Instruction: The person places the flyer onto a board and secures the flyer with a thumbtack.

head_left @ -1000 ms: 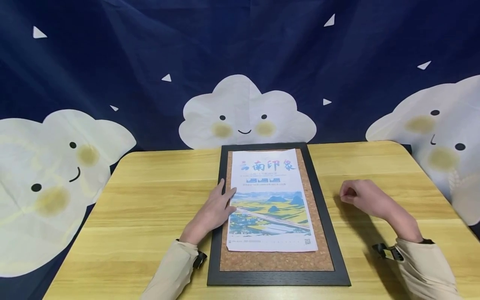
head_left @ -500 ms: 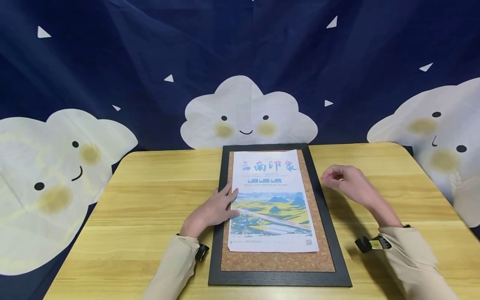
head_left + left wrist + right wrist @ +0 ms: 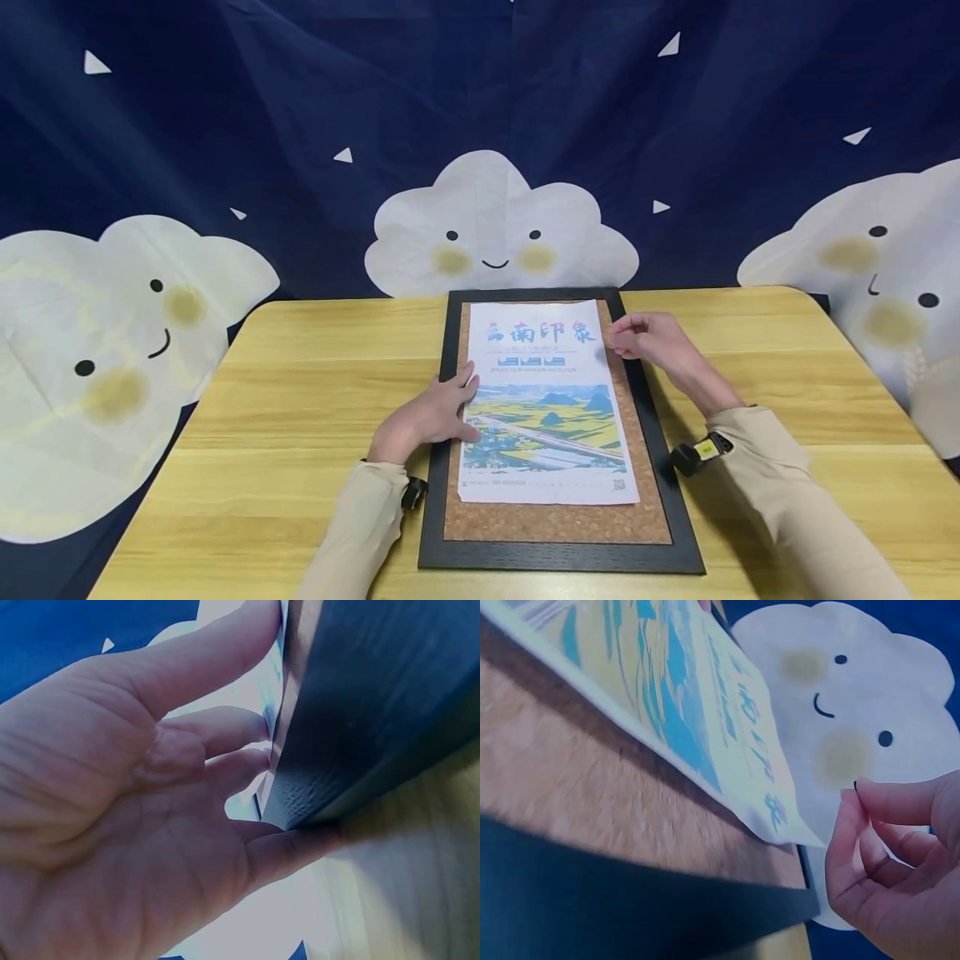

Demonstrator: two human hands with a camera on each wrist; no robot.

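A black-framed cork board lies on the wooden table, with a printed poster lying on its cork. My left hand rests flat over the frame's left side, fingertips pressing the poster's left edge; the left wrist view shows the straight fingers against the dark frame. My right hand hovers by the poster's upper right corner, thumb and forefinger pinched together. In the right wrist view those fingertips hold a tiny dark pin just off the slightly lifted poster corner, above the cork.
The yellow wooden table stretches to both sides of the board. Behind it hangs a dark blue cloth with white smiling clouds. Both forearms wear beige sleeves and dark wrist straps.
My right hand has travelled left and away from me, from the table right of the frame to the poster's upper right corner. The left hand has stayed on the poster's left edge.
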